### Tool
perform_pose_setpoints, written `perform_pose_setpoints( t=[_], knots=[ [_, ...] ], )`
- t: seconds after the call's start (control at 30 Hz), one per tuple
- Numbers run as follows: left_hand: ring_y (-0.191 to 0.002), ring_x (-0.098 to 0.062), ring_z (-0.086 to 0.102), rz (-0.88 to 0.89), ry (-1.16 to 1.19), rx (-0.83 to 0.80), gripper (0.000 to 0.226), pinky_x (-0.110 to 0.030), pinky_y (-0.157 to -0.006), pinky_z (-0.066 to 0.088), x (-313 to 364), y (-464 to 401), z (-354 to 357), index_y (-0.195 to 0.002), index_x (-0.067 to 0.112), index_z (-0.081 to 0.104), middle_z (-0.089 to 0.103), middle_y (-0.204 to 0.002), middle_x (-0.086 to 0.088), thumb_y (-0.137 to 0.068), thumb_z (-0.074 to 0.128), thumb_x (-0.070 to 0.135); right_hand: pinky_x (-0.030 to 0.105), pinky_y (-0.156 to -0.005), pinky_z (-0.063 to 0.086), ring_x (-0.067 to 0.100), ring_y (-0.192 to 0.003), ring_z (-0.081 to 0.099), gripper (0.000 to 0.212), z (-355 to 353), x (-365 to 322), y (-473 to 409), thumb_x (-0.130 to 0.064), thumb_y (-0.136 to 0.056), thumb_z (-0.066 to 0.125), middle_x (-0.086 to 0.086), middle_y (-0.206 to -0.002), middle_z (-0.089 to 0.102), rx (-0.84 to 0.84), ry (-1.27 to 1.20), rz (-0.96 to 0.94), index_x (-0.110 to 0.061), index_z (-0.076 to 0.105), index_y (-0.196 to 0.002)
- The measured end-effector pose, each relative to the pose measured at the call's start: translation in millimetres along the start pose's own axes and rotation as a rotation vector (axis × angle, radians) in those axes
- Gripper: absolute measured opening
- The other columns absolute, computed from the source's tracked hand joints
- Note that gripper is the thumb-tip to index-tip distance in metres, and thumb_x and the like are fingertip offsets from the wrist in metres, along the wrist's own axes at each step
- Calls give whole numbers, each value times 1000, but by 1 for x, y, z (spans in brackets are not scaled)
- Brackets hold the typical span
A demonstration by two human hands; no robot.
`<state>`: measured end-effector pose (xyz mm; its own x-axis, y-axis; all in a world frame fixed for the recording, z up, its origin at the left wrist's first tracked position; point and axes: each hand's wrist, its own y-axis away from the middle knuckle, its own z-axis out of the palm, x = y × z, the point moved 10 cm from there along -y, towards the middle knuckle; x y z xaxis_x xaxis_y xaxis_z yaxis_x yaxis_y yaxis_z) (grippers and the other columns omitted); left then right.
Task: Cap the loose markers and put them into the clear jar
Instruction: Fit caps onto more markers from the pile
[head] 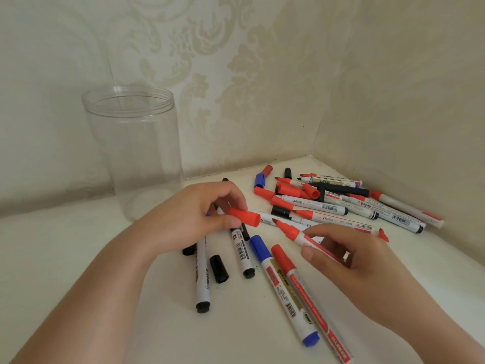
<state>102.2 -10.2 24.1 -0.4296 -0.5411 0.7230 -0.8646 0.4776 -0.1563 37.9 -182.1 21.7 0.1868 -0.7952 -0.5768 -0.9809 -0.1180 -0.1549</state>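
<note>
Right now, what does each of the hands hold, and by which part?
The left hand pinches a loose red cap at its closed end. The right hand grips an uncapped red marker by its barrel, behind the tip.

Two bare forearms come in from the lower edge — no sleeves, no watch, no bracelet or glove on either. The left hand [194, 214] is bare, fingers unadorned, nails short and unpainted where they show. The right hand [349, 261] is bare too, its visible thumbnail short and plain. No marks or ink stains can be made out on either hand — the picture is slightly soft.
</note>
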Motion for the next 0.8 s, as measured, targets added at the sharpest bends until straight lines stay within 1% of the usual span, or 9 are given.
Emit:
perform_pose_setpoints(
  t=[0.07,0.1,0.2,0.33,0.47,0.6,0.67,0.73,0.8],
  knots=[
    [-73,2,53,-3,-14,-1,19,-13,-67,39,-1,-1,4,-81,38,59,63,-86,20,-78,68,21,3,-57,40,-23,-75,46,20,1,-5,1,-46,-78,57,-25,-72,55,-15,-9,-25,-60,44,-79],
    [-74,2,54,-8,-15,1,20,-12,-68,40,-2,-1,4,-81,38,59,63,-85,22,-77,69,21,3,-57,41,-24,-77,45,21,2,-7,2,-45,-78,57,-27,-74,54,-28,-8,-32,-61,43,-79],
    [-79,1,56,-17,-24,2,21,-19,-75,46,-3,-1,6,-82,37,59,62,-85,26,-77,70,20,8,-56,41,-13,-73,51,21,4,-10,1,-45,-78,57,-32,-78,50,-66,0,-28,-60,42,-80],
    [-78,-1,56,-13,-16,-3,21,-22,-74,47,2,0,7,-82,36,59,63,-86,25,-75,72,21,7,-68,41,-13,-85,48,21,9,-7,0,-46,-79,56,-34,-93,49,-89,17,-20,-56,49,-97],
    [-75,-12,53,-8,-53,-73,21,-27,-70,46,10,3,20,-85,42,59,60,-90,25,-75,71,28,6,-67,40,-13,-83,48,31,13,-6,-1,-48,-79,55,-36,-93,45,-86,57,-36,-49,53,-110],
    [-80,-5,57,55,-60,-125,14,-17,-70,46,25,4,36,-90,47,61,64,-88,21,-81,60,36,7,-73,41,-10,-86,50,35,14,-11,-1,-49,-79,53,-34,-97,48,-78,56,-76,-46,54,-114],
    [-79,-9,59,80,-68,-112,17,-22,-70,47,29,4,39,-97,46,61,67,-87,14,-84,54,37,5,-74,42,-9,-86,53,36,11,-13,-1,-50,-79,49,-34,-95,50,-60,33,-90,-44,56,-114],
    [-75,-13,60,94,-48,-93,19,-27,-69,48,31,3,39,-99,44,62,68,-84,11,-85,53,35,4,-66,42,-10,-85,55,36,10,-16,1,-51,-77,45,-36,-83,55,-56,4,-118,-42,60,-109],
    [-76,-14,61,109,-26,-98,20,-29,-69,50,32,3,39,-101,43,63,69,-85,12,-84,53,35,2,-66,39,-14,-85,53,35,10,-16,2,-52,-74,43,-34,-70,59,-54,-61,-112,-41,63,-101]
  ],
)
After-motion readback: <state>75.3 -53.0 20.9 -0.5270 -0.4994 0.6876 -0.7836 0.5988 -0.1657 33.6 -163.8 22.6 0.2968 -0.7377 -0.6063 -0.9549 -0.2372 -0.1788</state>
